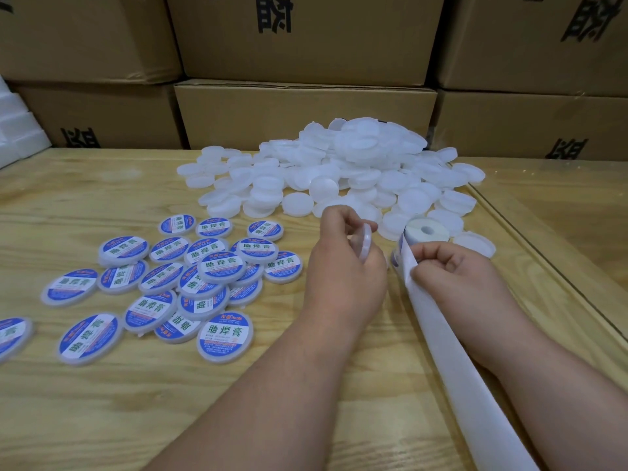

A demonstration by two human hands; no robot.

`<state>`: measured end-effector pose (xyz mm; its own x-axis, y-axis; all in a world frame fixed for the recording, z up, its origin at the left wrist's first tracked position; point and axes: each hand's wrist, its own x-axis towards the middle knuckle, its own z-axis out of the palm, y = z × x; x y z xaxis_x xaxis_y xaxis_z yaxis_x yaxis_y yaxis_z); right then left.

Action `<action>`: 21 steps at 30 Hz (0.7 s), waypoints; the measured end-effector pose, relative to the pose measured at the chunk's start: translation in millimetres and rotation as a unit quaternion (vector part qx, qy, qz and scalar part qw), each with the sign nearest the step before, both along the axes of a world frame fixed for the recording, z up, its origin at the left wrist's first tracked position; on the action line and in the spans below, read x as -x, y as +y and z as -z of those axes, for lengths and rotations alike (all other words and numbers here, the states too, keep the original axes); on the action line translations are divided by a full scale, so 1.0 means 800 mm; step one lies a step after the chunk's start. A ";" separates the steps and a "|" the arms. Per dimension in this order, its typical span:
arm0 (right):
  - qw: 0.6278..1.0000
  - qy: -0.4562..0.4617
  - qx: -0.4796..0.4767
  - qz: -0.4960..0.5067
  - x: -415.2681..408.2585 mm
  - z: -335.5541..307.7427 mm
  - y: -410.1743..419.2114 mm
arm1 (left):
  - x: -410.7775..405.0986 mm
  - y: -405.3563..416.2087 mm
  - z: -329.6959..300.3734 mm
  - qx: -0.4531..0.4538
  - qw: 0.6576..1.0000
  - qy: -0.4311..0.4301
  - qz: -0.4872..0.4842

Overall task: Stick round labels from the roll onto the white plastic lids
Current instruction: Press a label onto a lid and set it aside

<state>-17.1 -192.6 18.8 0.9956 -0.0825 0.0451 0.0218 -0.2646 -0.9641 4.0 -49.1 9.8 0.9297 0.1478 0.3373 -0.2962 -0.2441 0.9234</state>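
My left hand (343, 263) holds one white plastic lid (366, 244) on edge, fingers curled round its rim. My right hand (452, 270) pinches the white backing strip (441, 334) right at the label roll (424, 234), which stands on the wooden table just beyond my knuckles. The strip trails from the roll toward me along the right side. A big heap of bare white lids (339, 168) lies behind the hands. To the left lie several lids with blue round labels (190, 283) stuck on.
Stacked brown cardboard boxes (302, 110) wall off the back of the table (136, 402). White foam blocks (13, 130) sit at the far left. A raised wooden edge (530, 239) runs diagonally on the right.
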 end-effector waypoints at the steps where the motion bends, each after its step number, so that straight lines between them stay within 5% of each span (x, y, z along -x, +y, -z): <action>1: 1.000 0.005 -0.010 -0.004 0.001 -0.003 0.000 | 0.001 0.000 0.000 -0.004 1.000 -0.002 0.008; 7: 0.998 0.009 -0.063 -0.022 0.009 -0.016 0.004 | 0.000 -0.005 0.002 -0.049 0.994 0.031 0.089; 21: 0.996 -0.005 -0.084 -0.037 0.010 -0.015 0.009 | -0.003 -0.005 0.005 -0.047 0.996 0.045 0.064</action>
